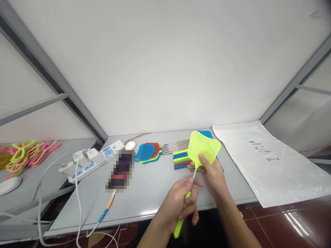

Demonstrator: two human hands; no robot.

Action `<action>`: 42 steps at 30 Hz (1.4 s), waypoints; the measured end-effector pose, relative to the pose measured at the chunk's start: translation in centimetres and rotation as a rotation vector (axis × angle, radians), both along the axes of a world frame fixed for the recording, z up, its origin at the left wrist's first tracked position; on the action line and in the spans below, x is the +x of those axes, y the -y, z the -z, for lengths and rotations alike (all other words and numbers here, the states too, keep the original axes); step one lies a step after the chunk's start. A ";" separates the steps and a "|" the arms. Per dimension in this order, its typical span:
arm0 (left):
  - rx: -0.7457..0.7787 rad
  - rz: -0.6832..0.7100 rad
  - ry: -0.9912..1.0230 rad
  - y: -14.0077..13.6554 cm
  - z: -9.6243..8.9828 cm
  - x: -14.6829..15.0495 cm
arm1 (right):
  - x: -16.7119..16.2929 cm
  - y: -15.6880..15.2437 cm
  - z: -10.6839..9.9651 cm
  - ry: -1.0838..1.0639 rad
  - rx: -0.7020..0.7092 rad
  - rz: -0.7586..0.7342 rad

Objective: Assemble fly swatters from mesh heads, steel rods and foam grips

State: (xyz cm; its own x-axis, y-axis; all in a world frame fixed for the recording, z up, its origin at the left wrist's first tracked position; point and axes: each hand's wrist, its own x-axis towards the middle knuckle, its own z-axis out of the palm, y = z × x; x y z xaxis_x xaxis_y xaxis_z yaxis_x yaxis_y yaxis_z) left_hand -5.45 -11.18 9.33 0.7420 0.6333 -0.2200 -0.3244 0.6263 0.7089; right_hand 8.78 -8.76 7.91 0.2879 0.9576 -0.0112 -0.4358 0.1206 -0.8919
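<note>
A yellow-green fly swatter [205,144] with a perforated head and a metal shaft is held tilted in front of me. My left hand [181,203] is closed around its shaft and the top of its green grip, whose lower end sticks out below the fingers. My right hand [210,172] pinches the base of the perforated head, thumb on the near side. Behind lie more fly swatters [146,153] in blue, red and green, their metal shafts [176,146] side by side. Several colored handles [180,161] rest just left of the held head, which partly covers them.
A white plastic mailer bag [261,151] lies at the right. On the left are a power strip [89,168] with plugged-in chargers, a blurred phone [121,172] on a cable, and a round white disc [130,145]. Pink and yellow bundles [31,156] lie on the neighboring table.
</note>
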 end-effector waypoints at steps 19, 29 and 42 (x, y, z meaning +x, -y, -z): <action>0.077 -0.098 -0.036 -0.9 1.2 0.0 | -1.0 -1.3 -0.1 -0.039 -0.024 -0.126; 0.113 -0.807 0.012 -1.2 2.7 -0.2 | -3.2 0.9 2.6 0.291 0.010 -0.236; 0.227 -0.931 -0.084 -1.8 3.6 -2.8 | -4.1 2.3 2.6 1.046 0.186 -0.360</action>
